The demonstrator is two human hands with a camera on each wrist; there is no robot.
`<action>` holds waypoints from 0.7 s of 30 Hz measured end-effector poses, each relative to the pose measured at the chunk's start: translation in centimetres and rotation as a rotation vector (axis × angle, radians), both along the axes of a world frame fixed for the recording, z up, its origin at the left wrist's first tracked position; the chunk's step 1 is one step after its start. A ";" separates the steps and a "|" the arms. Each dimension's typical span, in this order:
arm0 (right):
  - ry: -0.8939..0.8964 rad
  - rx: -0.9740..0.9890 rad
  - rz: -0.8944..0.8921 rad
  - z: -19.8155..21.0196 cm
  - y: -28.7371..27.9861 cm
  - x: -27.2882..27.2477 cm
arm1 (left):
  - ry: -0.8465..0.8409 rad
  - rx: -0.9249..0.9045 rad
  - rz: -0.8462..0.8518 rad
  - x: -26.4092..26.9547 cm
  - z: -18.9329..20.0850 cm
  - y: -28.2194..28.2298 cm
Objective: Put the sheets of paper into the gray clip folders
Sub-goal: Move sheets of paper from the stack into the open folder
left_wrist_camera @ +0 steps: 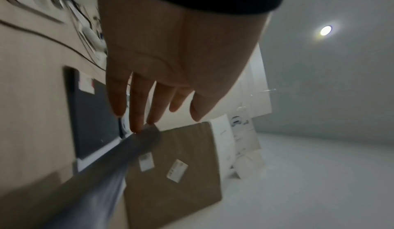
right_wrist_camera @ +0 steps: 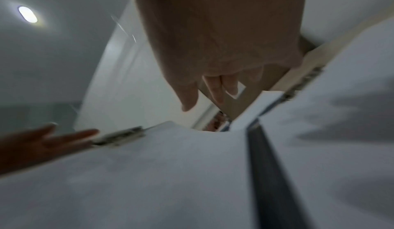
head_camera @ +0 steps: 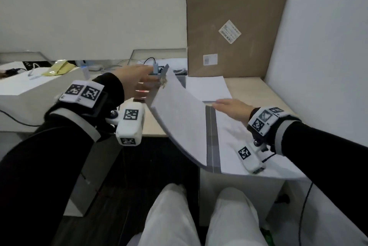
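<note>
While the gray clip folder [head_camera: 212,136] lies open across the near edge of the pale wooden desk [head_camera: 253,88], its left cover [head_camera: 179,118] stands raised and bowed, tilting up from the dark spine toward the far left. The left hand [head_camera: 139,81] reaches to the top corner of that raised cover, fingers straight and slightly apart; in the left wrist view the fingertips [left_wrist_camera: 136,128] touch the gray edge of the cover [left_wrist_camera: 119,155] without curling round it. A metal clip [head_camera: 163,82] sits at the top of the raised side, just beside those fingers, and sheets of white paper cover the inner face of the cover. The right hand [head_camera: 232,107] lies palm down on the right half of the folder, near its top edge, fingers stretched out and close together, pressing on the paper [head_camera: 235,142] there. In the right wrist view the fingers [right_wrist_camera: 215,89] hang straight and hold nothing, though the picture is blurred. Beyond the folder, a loose sheet of white paper [head_camera: 209,86] lies flat on the desk, its near edge close to the right fingertips. Behind it a large brown cardboard box [head_camera: 235,22] with two labels leans upright against the wall. To the left stands a white box [head_camera: 29,88] with a yellow packet [head_camera: 57,68] on top, and cables run along the back of the desk.
</note>
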State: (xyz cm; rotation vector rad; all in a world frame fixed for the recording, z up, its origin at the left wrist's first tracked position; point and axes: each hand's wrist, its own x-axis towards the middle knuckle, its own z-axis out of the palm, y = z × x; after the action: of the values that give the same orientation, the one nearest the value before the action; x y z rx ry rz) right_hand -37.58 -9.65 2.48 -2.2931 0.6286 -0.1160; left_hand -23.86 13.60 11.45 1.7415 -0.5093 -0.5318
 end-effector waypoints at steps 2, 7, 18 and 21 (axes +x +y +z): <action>-0.165 0.300 -0.011 3.8 1.2 0.2 | 0.014 -0.065 -0.090 -1.5 1.4 -1.7; -0.314 0.473 0.033 10.0 1.5 -2.8 | -0.019 -0.132 -0.342 -6.2 1.7 -8.0; -0.086 0.290 -0.248 2.7 -6.4 -13.8 | -0.128 0.442 -0.230 -7.8 -8.9 -14.2; 0.025 0.291 -0.326 -0.7 -7.2 -15.3 | -0.178 0.692 -0.213 -7.6 -12.4 -12.9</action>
State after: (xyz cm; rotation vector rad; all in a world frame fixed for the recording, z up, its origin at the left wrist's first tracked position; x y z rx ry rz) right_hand -52.88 -16.82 1.81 -1.9029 0.9635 -0.1409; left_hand -31.48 0.67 -0.94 2.4248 -0.6944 -0.7681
